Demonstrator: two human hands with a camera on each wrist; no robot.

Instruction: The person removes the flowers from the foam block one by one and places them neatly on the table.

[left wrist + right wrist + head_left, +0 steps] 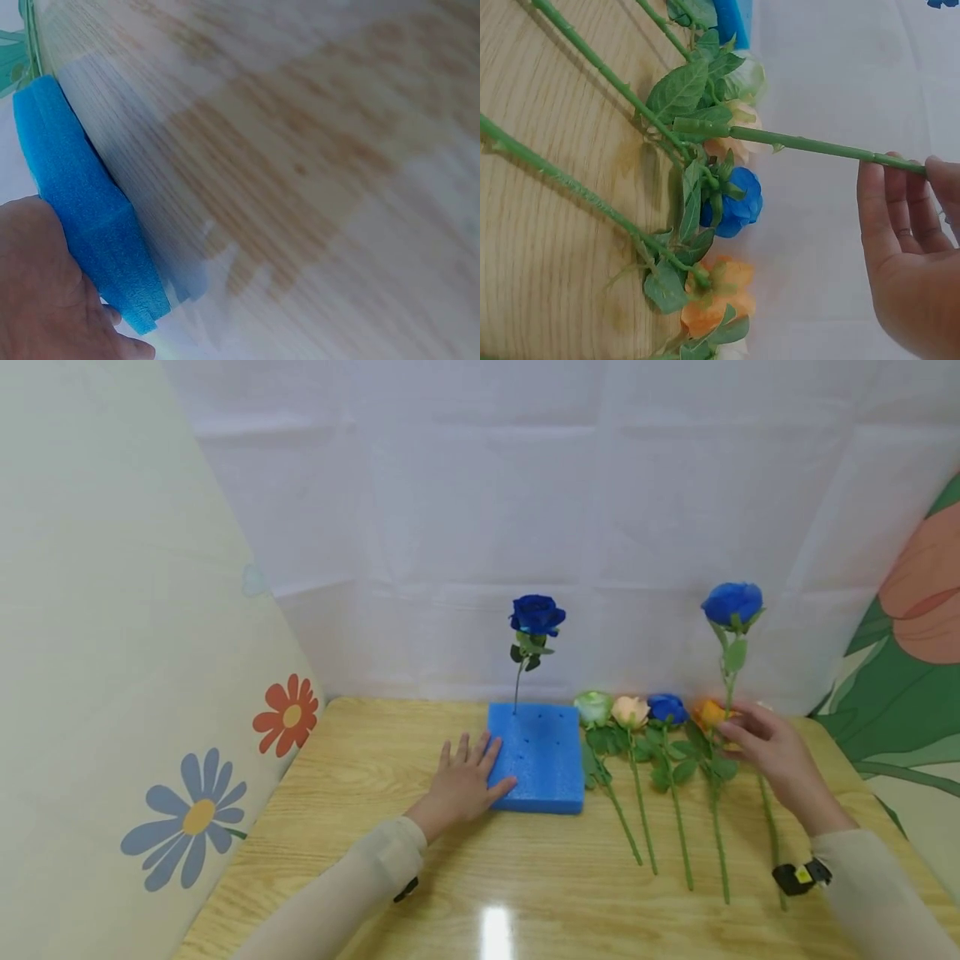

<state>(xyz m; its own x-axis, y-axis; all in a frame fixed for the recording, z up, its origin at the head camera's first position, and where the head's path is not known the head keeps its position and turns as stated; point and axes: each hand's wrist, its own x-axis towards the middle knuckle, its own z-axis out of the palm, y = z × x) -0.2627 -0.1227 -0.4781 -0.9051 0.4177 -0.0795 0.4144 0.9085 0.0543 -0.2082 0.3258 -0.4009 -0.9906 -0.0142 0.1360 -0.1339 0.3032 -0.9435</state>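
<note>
My right hand pinches the green stem of a blue rose between thumb and fingertips. This rose is upright in the air above the right side of the table, and its cut stem end shows in the right wrist view. My left hand rests with spread, straight fingers against the left edge of a blue foam block. Several small holes dot the block's top. A darker blue rose stands in the block near its back left corner.
To the block's right, a row of roses lies on the wooden table: pale green, peach, blue and orange. Another stem lies farther right, its bloom mostly hidden by my right hand. A white cloth hangs behind.
</note>
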